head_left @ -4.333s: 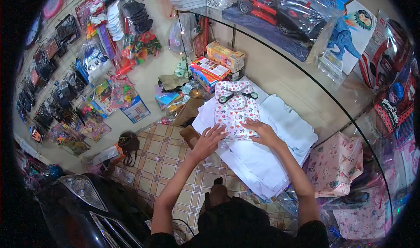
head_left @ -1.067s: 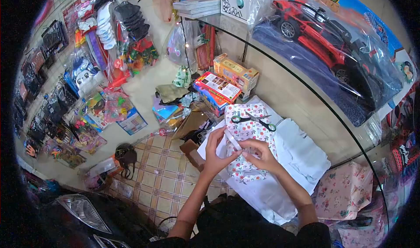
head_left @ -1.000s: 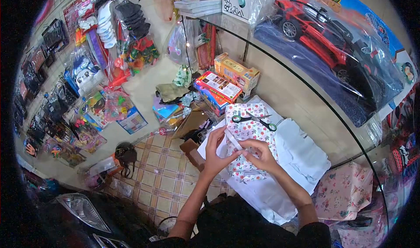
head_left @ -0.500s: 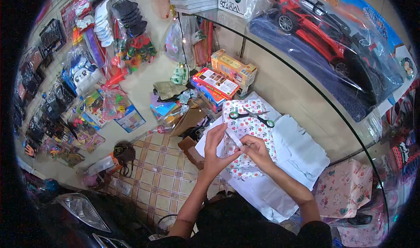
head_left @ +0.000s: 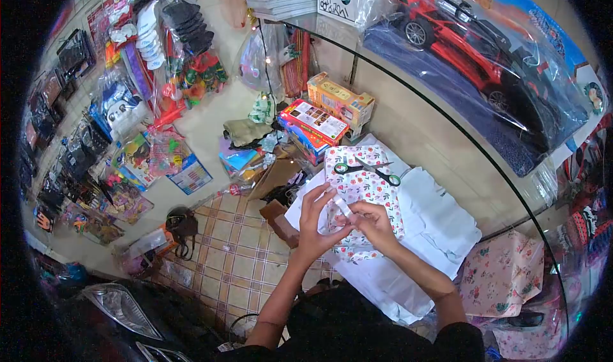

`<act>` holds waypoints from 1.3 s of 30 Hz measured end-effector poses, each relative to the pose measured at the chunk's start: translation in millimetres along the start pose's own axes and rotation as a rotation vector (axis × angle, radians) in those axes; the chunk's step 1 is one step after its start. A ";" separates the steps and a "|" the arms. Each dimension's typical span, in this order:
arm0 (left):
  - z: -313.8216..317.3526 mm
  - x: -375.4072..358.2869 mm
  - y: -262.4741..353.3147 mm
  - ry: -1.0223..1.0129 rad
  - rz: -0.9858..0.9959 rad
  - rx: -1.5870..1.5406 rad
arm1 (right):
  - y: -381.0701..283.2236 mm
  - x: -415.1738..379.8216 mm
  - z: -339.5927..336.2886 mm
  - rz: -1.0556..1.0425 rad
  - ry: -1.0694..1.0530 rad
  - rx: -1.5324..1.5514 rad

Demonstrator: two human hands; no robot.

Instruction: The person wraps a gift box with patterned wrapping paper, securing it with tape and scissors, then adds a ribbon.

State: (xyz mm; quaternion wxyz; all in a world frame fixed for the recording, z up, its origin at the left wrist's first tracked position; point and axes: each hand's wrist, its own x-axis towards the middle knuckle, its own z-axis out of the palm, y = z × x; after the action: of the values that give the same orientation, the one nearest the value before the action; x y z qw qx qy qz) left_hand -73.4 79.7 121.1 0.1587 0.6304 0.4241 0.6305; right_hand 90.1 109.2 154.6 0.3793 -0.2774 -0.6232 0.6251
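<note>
Between my two hands is a small whitish roll of clear tape (head_left: 342,204), held above a flower-printed wrapped package (head_left: 370,196). My left hand (head_left: 314,224) curves around the roll from the left, thumb below and fingers above. From the right, my right hand (head_left: 375,223) pinches at the roll's edge, its fingertips close to my left thumb. Whether a tape end is lifted is too small to make out. Scissors (head_left: 369,169) with green and black handles lie on the package's upper part, blades parted. White paper sheets (head_left: 434,218) spread under the package.
Colourful toy boxes (head_left: 316,129) stand beyond the package. A glass-edged counter (head_left: 447,116) on the right holds a large red toy car (head_left: 453,42) in plastic. Pink floral wrap (head_left: 501,276) sits at the lower right. A motorbike headlight (head_left: 121,311) is at the lower left.
The tape roll has turned slightly in my hands, showing more of its band. My left fingers have shifted a little; the scissors and package stay put.
</note>
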 end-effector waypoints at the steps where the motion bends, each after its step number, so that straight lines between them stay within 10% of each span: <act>1: -0.2 0.1 0.1 0.003 0.000 -0.003 | -0.4 1.0 0.5 -0.035 -0.018 -0.001; 27: -17.1 -1.2 9.9 -0.026 0.073 0.055 | 9.1 4.1 5.8 -0.189 0.054 -0.348; 39: -14.2 -13.1 -2.6 -0.111 0.172 0.153 | 25.4 7.9 15.1 -0.211 0.087 -0.024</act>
State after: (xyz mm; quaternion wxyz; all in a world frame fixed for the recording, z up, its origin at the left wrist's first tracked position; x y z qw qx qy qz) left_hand -85.5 66.9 112.7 0.0789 0.7086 0.4060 0.5717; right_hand 70.1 108.7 131.5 0.4665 -0.2416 -0.6394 0.5615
